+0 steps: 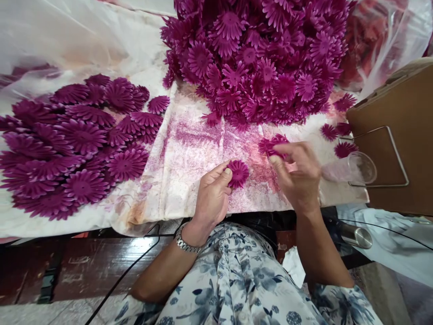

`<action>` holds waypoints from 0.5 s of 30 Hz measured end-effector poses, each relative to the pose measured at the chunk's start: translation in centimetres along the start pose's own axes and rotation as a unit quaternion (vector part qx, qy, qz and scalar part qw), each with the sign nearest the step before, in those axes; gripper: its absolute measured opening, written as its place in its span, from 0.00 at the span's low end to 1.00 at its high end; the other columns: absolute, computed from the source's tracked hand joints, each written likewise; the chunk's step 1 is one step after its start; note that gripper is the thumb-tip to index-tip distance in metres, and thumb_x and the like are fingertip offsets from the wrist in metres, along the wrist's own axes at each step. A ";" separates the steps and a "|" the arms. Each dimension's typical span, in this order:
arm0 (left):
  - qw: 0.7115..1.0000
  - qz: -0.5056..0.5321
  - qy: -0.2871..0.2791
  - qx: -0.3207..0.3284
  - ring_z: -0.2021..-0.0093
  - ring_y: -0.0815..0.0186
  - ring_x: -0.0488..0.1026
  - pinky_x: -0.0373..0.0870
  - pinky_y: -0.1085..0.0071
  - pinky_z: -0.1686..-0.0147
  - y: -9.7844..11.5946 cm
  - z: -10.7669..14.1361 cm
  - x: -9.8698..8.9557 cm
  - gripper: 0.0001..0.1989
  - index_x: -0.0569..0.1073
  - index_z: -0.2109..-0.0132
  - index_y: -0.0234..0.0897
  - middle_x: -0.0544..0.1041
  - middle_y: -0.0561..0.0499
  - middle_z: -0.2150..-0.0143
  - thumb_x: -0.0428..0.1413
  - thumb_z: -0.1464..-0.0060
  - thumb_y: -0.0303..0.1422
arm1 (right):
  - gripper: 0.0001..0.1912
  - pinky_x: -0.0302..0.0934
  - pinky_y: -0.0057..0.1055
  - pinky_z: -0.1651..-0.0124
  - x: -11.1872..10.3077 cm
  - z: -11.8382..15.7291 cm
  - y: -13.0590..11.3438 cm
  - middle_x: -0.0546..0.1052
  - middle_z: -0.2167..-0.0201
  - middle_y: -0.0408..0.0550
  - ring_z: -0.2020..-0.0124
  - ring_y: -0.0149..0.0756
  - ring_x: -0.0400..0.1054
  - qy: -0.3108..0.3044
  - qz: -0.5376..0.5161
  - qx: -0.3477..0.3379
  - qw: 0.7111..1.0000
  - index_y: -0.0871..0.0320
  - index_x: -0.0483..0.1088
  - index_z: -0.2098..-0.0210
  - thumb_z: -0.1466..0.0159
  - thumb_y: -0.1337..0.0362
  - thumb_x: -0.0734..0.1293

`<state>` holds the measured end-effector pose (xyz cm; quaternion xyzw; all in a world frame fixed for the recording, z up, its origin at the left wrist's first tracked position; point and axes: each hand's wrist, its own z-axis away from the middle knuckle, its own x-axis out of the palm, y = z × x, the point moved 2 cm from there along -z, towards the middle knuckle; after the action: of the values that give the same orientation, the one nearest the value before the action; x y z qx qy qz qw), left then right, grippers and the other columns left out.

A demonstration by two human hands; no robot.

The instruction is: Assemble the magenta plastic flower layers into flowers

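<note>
Between the thumb and fingers of my left hand [214, 189], a single purple artificial flower layer [238, 174] is pinched by its left edge, its face turned up. My right hand [299, 171] is a little blurred; its thumb and forefinger close on the edge of a small clump of purple flower layers [270, 145] just above the cloth. How many pieces are in that clump I cannot tell. The two hands are apart, both over the near part of the stained white cloth [192, 176].
A tall heap of purple flower layers [250, 56] stands at the back. Larger ones lie in an overlapping pile [84, 135] at the left. On the right are a few loose flowers [329, 132], a clear plastic cup [361, 168] on its side, a metal wire frame [394, 144] and a cardboard box [399, 108].
</note>
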<state>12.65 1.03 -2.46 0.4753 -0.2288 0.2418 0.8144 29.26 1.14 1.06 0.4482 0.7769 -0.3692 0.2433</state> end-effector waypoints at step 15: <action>1.000 0.004 -0.002 0.009 0.72 0.72 0.72 0.68 0.76 0.65 -0.3 0.4 -0.1 0.12 0.80 0.66 0.35 0.79 0.51 0.73 0.67 0.63 0.31 | 0.06 0.60 0.29 0.69 0.7 -0.1 0.9 0.69 0.74 0.44 0.73 0.30 0.63 0.053 0.051 0.039 0.997 0.58 0.68 0.70 0.37 0.68 0.62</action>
<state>12.73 0.50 -2.57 0.4827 -0.2303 0.2458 0.8084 29.69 1.85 0.26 0.5148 0.7501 -0.3622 0.2028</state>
